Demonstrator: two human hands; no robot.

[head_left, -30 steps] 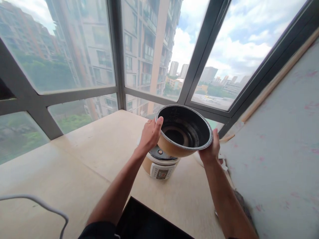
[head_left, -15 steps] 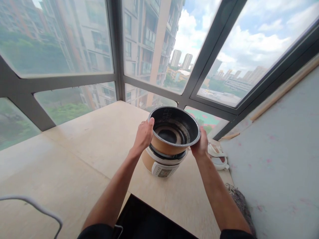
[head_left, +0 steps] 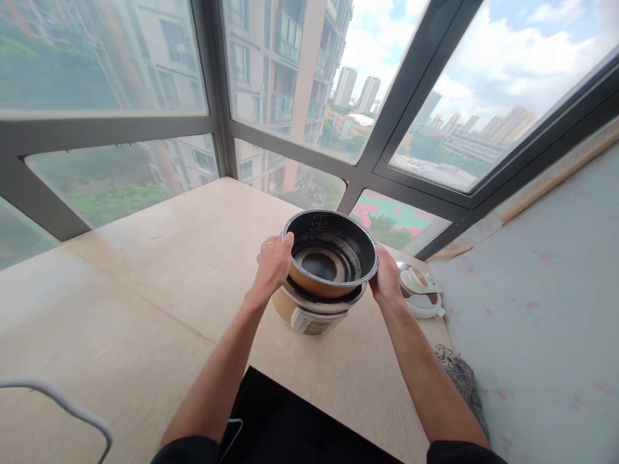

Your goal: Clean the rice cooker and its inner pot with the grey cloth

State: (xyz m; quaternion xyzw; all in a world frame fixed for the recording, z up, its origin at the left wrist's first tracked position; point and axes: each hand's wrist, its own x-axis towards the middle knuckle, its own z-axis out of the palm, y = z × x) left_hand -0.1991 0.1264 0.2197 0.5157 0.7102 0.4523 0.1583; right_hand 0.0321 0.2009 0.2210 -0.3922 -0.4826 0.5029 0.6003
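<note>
Between my hands is a round inner pot, dark and worn inside with a gold-brown outer wall. My left hand grips its rim on the left, thumb on the edge. On the opposite side my right hand holds the rim, its fingers partly hidden behind the pot. Directly below stands the pressure cooker body, gold and white with a control panel at the front. The pot is slightly tilted, with its lower part just over or inside the cooker's opening; I cannot tell how deep.
The cooker lid lies to the right by the wall. A black flat panel is at the front edge, and a white cable curves at left. A grey fuzzy item sits at right. Windows border the pale tabletop.
The pot has come down closer to the cooker body, with both hands still on its rim. The view has shifted slightly.
</note>
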